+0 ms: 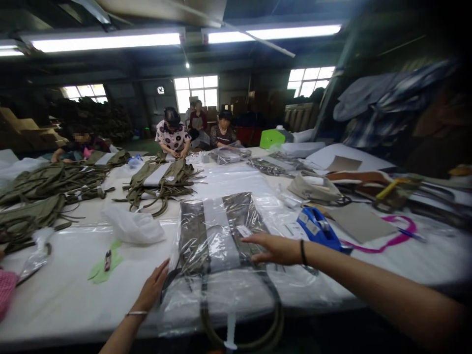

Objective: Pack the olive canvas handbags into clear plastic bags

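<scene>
In front of me lies a clear plastic bag (239, 287) with a folded olive fabric item (191, 236) inside. A white paper band (218, 231) runs across the folded fabric, and olive straps (277, 307) loop down past the table's near edge. My left hand (153, 287), fingers stretched, is at the bag's left edge; whether it touches the plastic is unclear. Over the right half of the bag is my right hand (275, 248), fingers extended and holding nothing visible; contact with the plastic cannot be made out.
A blue tape dispenser (319, 228) stands to the right, near a grey card (363, 223) and a magenta strap (407, 223). Crumpled plastic (134, 223) and a green scrap (98, 270) lie left. Olive bundles (158, 179) are farther back; several people sit or stand beyond.
</scene>
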The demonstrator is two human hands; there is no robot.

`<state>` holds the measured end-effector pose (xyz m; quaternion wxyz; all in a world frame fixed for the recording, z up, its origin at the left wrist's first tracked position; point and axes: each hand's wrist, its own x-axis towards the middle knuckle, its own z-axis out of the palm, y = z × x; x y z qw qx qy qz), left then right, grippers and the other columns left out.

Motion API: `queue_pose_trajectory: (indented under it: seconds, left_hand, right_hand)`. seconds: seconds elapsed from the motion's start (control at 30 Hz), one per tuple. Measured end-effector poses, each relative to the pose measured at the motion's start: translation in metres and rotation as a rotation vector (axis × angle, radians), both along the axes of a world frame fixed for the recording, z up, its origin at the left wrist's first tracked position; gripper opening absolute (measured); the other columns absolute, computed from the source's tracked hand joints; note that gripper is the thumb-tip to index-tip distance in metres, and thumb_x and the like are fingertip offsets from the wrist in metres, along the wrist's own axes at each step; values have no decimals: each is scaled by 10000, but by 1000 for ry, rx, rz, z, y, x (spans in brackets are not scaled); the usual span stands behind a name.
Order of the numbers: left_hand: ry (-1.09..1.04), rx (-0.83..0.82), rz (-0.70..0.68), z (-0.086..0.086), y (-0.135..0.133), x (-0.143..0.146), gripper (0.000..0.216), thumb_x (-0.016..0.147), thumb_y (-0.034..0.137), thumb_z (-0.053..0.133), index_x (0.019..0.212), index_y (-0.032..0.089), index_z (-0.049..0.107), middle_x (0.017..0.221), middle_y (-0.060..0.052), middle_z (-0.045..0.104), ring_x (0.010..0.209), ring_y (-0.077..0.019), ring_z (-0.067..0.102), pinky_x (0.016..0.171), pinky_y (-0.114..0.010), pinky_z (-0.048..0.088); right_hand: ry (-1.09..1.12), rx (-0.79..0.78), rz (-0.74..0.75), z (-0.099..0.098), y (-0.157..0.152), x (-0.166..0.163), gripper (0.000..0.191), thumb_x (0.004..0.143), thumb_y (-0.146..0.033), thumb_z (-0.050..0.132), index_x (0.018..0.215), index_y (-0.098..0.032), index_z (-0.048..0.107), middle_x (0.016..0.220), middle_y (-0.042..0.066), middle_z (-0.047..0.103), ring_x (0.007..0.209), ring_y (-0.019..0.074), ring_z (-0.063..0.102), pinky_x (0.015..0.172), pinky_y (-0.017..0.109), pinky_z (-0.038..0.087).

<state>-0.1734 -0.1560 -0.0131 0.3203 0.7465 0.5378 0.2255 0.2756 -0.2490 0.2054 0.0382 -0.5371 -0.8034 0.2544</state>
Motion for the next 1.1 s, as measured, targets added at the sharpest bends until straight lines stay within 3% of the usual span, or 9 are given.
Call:
queue_pose_trajectory:
  seconds: [0.07, 0.13, 0.23, 0.37, 0.53, 0.73, 0.87, 1.1]
  left_hand:
    - [-98, -43, 36, -5, -23, 0, 644, 983, 535, 268, 1511, 190, 395, 1550, -66, 422, 1454, -222, 354, 1224, -432, 268]
    - [-108, -26, 38, -9, -46, 0, 714, 956, 586, 328, 1561, 207, 291, 1594, -55, 339, 1481, -243, 291, 1229, -450, 249]
    - [-56, 20, -16, -13, -71, -4, 833, 911, 615, 436, 1596, 227, 164, 1636, -51, 228, 1503, -277, 216, 1231, -461, 237]
    - [-4, 48, -42, -16, -89, -9, 903, 859, 588, 573, 1594, 254, 169, 1635, -59, 239, 1494, -310, 241, 1224, -483, 242]
    - [-91, 100, 105, -20, -102, -3, 771, 854, 468, 603, 1535, 209, 353, 1576, -71, 384, 1464, -299, 325, 1233, -482, 202]
    - [-182, 5, 347, -17, -99, 5, 636, 839, 280, 447, 1469, 194, 473, 1500, -26, 500, 1422, -236, 412, 1231, -412, 222]
    - [-227, 17, 353, -19, -100, -1, 615, 840, 330, 462, 1433, 174, 513, 1483, -33, 519, 1422, -244, 411, 1221, -418, 240]
    - [-138, -34, 376, -29, -120, -17, 621, 871, 409, 422, 1441, 181, 511, 1433, -22, 567, 1379, -246, 467, 1204, -406, 282]
  right_hand:
    - [21, 61, -155, -40, -41, 45, 823, 842, -595, 632, 1539, -233, 385, 1588, 122, 353, 1496, 307, 261, 1209, 469, 276]
    - [-27, 122, -292, -77, -78, 78, 967, 754, -620, 708, 1562, -245, 333, 1629, 107, 255, 1523, 308, 152, 1236, 476, 212]
    - [-113, 217, -436, -124, -111, 110, 1017, 674, -539, 781, 1554, -266, 350, 1635, 97, 232, 1518, 315, 163, 1239, 473, 214]
    - [-84, 283, -574, -162, -120, 126, 904, 781, -492, 665, 1564, -208, 315, 1639, 119, 209, 1487, 292, 280, 1213, 431, 298]
    - [66, 364, -708, -177, -119, 119, 845, 859, -578, 545, 1554, -160, 308, 1577, 127, 368, 1443, 296, 376, 1210, 438, 294]
    - [217, 348, -837, -181, -130, 119, 739, 841, -417, 513, 1534, -203, 368, 1508, 62, 485, 1379, 272, 474, 1169, 391, 380]
    - [261, 263, -907, -191, -146, 127, 722, 797, -314, 453, 1510, -212, 424, 1417, 48, 581, 1320, 262, 542, 1157, 403, 395]
    - [292, 268, -997, -210, -171, 119, 632, 852, -370, 395, 1444, -192, 529, 1360, 58, 625, 1280, 264, 579, 1123, 387, 437]
